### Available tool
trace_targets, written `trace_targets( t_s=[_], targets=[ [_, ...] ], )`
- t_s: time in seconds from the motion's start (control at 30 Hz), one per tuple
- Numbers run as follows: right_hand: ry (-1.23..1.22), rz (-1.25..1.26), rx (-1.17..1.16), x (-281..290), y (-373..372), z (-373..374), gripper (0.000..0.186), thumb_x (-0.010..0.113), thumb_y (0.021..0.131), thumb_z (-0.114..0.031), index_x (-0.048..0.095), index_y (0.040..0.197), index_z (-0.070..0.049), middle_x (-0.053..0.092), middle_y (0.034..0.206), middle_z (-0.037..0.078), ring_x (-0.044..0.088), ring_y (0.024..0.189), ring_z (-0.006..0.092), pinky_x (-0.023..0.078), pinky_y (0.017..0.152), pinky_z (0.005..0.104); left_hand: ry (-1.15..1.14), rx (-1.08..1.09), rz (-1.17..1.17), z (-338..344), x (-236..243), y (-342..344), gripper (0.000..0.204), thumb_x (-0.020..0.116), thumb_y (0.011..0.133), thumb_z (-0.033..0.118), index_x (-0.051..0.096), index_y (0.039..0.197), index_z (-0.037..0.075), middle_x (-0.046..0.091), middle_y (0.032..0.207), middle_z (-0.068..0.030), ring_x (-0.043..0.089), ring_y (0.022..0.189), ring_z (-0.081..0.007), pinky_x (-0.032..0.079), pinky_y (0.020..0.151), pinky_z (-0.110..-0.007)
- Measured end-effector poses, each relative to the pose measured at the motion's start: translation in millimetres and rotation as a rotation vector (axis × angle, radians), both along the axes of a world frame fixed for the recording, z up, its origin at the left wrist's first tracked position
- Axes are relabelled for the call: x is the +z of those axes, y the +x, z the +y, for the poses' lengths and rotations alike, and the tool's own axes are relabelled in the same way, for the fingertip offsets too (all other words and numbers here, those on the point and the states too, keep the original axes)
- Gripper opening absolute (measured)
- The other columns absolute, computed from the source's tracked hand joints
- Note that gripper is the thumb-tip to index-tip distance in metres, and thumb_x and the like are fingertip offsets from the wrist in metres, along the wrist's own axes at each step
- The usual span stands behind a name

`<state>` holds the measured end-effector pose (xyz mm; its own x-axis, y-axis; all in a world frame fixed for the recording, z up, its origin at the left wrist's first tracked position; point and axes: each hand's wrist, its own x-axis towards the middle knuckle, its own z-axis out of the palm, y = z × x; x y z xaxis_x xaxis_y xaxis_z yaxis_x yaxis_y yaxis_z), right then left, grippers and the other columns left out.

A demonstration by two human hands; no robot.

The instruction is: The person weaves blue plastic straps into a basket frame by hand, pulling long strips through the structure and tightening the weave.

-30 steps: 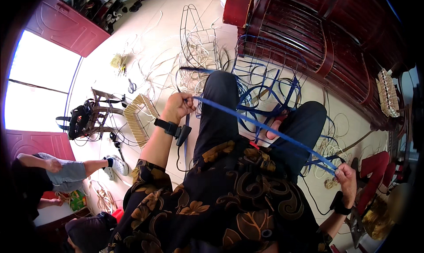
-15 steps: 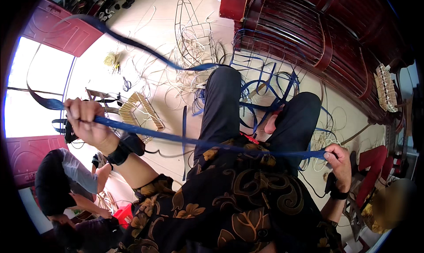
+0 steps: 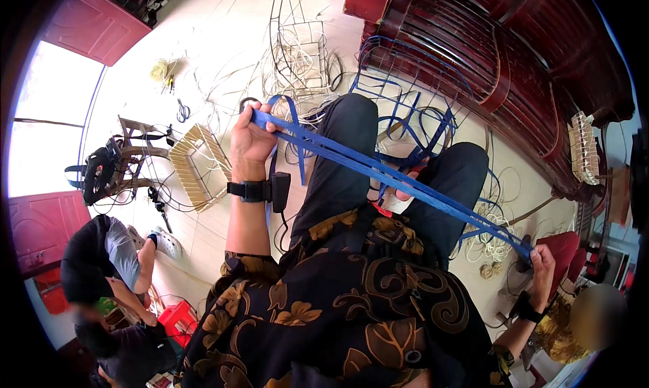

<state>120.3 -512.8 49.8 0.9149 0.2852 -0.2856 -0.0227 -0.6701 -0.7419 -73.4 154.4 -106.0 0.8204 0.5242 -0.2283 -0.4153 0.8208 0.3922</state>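
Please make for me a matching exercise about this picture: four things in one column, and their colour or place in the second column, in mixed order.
Column one:
1. Blue strip
2. Scissors
3. Bench
4. Shirt

Column two:
A. Dark red
B. Lying on the floor
C. Black with brown-gold flowers
D. Stretched from the left hand to the right hand

Right pairs: 1-D, 2-B, 3-A, 4-C

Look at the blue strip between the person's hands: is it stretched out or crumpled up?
Stretched out: the blue strip runs nearly straight from the left hand to the right hand.
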Motion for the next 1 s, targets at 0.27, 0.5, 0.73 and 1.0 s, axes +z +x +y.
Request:
trace_targets(
  t_s=[0.27, 0.5, 0.73, 1.0],
  targets=[
    [0.004, 0.184, -0.118, -43, -22, -64, 0.015, 0.061, 0.093, -0.016, 0.053, 0.082, -0.010, 0.046, 0.076, -0.009, 0.039, 0.071, 0.0019, 0.029, 0.065, 0.0184, 0.084, -0.071, 0.074, -23, 18, 19, 0.025, 0.045, 0.101, 0.030, 0.055, 0.108, 0.008, 0.065, 0.101, -0.0147, 0.062, 0.072, -0.0296, 0.050, 0.077, -0.046],
    [-0.144, 0.182, -0.227, -71, -31, -123, 0.016, 0.060, 0.091, -0.013, 0.054, 0.077, -0.011, 0.043, 0.074, -0.010, 0.037, 0.070, 0.0015, 0.028, 0.064, 0.0187, 0.096, -0.227, -0.038, -52, 33, 21, 0.030, 0.041, 0.103, 0.035, 0.055, 0.113, 0.011, 0.067, 0.105, -0.0190, 0.065, 0.078, -0.0360, 0.052, 0.077, -0.049],
    [-0.891, -0.282, 0.588, -101, 30, -158, 0.005, 0.062, 0.081, -0.010, 0.059, 0.083, -0.006, 0.060, 0.074, 0.010, 0.057, 0.070, 0.0244, 0.045, 0.062, 0.0343, 0.153, -0.267, 0.011, -105, 38, 31, 0.020, 0.054, 0.098, 0.018, 0.060, 0.113, 0.006, 0.066, 0.103, -0.0189, 0.062, 0.078, -0.0240, 0.050, 0.079, -0.038],
    [0.421, 0.136, 0.464, -44, -33, 306, 0.028, 0.062, 0.092, -0.017, 0.062, 0.115, -0.001, 0.069, 0.096, 0.008, 0.063, 0.087, 0.0109, 0.050, 0.075, 0.0264, 0.324, -0.543, 0.098, -157, 76, 46, 0.027, 0.054, 0.098, 0.017, 0.059, 0.120, 0.001, 0.066, 0.101, -0.0150, 0.062, 0.077, -0.0202, 0.050, 0.071, -0.031]
  ],
)
